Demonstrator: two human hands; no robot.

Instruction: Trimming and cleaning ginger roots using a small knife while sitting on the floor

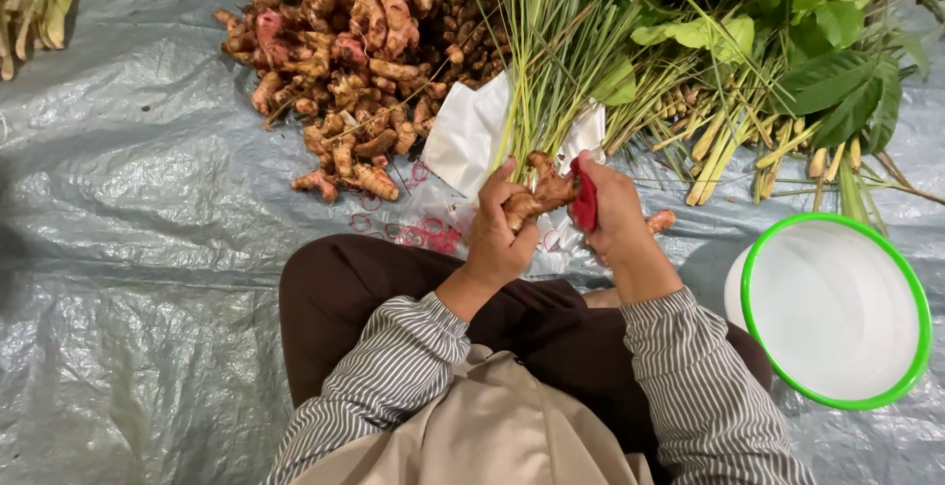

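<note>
Striped sleeves and a beige apron fill the bottom centre of the head view, above dark trousers on a grey plastic sheet (128, 249). At mid-frame the left hand (497, 239) is closed around a knobbly ginger root (539, 193), while the right hand (612, 211) is shut on a red-handled tool (585, 201) pressed against the root; its blade cannot be seen. A slip is judged possible, since the left fingers lie just beside the tool. A root pile (349, 62) is seen upper left, lemongrass stalks (551, 62) upper centre, red rubber bands (418, 232) near the knee, and a green-rimmed white bowl (915, 298) lower right, which could be knocked by the right elbow
</note>
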